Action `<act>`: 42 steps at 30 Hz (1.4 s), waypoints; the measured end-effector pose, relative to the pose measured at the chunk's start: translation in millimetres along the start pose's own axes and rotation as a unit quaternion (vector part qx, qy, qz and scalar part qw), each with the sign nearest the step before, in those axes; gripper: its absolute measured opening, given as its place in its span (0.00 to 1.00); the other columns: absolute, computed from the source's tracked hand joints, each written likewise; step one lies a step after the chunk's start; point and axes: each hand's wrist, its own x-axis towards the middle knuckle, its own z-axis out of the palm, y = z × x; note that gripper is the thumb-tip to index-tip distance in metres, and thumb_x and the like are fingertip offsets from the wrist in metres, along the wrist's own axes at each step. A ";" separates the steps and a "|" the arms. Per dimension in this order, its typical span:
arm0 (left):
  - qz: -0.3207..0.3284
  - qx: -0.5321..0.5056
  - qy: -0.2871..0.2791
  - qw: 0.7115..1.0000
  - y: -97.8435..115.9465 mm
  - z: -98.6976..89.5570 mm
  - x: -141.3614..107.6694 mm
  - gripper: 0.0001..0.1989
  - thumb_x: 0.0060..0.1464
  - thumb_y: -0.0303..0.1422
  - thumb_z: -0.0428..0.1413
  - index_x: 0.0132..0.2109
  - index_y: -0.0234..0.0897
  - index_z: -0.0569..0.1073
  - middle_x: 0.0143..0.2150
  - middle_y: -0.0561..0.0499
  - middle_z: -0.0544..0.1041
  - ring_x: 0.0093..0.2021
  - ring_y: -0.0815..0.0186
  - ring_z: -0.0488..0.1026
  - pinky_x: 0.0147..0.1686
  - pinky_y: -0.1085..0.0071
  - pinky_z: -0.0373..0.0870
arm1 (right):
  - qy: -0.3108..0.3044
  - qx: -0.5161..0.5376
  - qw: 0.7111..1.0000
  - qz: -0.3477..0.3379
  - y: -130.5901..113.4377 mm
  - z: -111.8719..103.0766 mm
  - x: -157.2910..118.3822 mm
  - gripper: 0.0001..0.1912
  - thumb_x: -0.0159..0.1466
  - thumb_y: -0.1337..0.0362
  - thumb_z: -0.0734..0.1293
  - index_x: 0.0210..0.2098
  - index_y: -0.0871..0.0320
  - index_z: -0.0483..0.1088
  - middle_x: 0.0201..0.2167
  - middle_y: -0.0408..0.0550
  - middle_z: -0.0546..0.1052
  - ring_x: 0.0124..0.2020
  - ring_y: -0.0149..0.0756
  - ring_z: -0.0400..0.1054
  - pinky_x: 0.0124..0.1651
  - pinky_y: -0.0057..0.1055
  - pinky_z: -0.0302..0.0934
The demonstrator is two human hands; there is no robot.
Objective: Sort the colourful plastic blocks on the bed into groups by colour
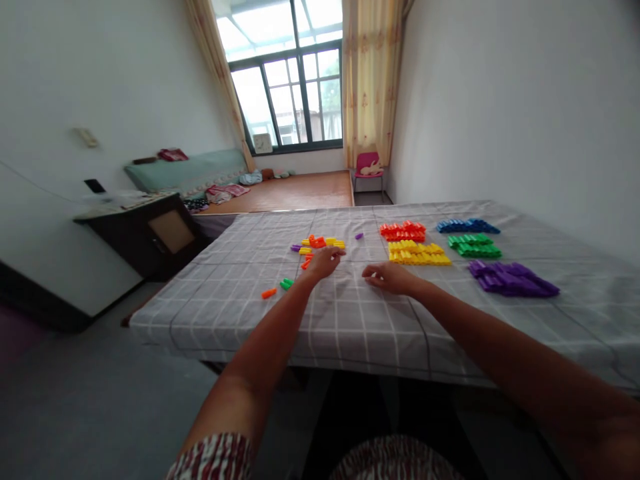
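Observation:
My left hand (327,262) reaches over the near right edge of a loose mixed pile of small plastic pieces. Among them are yellow pieces (334,243), orange pieces (318,243) and a purple piece (296,248). Its fingers point right, slightly bent and apart, with nothing visible in them. To the right, my right hand (390,277) rests low over the checked cloth (345,313), fingers loosely curved with a gap and no piece showing. Beyond both hands lies a single purple piece (359,236). What exactly the pieces are is too small to tell.
Sorted by colour at right are red-orange (403,231), yellow (419,253), blue (467,226), green (475,245) and purple (513,279) heaps. An orange piece (269,293) and green pieces (287,284) lie nearer left. Behind the table are a bed (305,190) and pink chair (368,160).

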 end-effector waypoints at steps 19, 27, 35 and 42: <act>-0.238 0.146 -0.051 0.959 -111.7 -66.5 9.4 0.17 0.48 0.31 0.58 0.48 0.42 0.77 0.43 0.48 0.80 0.46 0.60 0.74 0.46 0.70 0.68 | 0.113 0.101 0.988 -0.016 17.6 43.8 22.4 0.13 0.64 0.58 0.62 0.39 0.55 0.76 0.35 0.47 0.79 0.34 0.39 0.72 0.39 0.33 0.64; -0.045 0.063 -0.154 0.985 -44.8 -80.6 -44.6 0.15 0.45 0.29 0.58 0.43 0.41 0.79 0.45 0.49 0.76 0.47 0.61 0.72 0.51 0.70 0.67 | 0.109 0.100 0.989 -0.024 17.7 43.4 21.0 0.12 0.64 0.59 0.62 0.40 0.56 0.76 0.35 0.48 0.79 0.34 0.38 0.71 0.38 0.32 0.62; -0.031 0.038 -0.143 0.988 -18.4 -66.4 -49.0 0.17 0.37 0.26 0.62 0.40 0.40 0.79 0.39 0.49 0.76 0.43 0.58 0.72 0.48 0.64 0.68 | 0.131 0.112 0.984 -0.046 20.3 44.5 18.8 0.10 0.63 0.64 0.62 0.39 0.56 0.76 0.35 0.48 0.79 0.34 0.37 0.71 0.40 0.34 0.64; -0.009 0.001 -0.079 0.997 39.6 4.7 -8.8 0.16 0.48 0.35 0.61 0.46 0.37 0.77 0.41 0.47 0.77 0.42 0.61 0.73 0.44 0.66 0.70 | 0.166 0.202 0.964 -0.037 32.9 45.3 16.5 0.26 0.56 0.65 0.70 0.54 0.55 0.67 0.49 0.52 0.74 0.33 0.32 0.71 0.39 0.33 0.67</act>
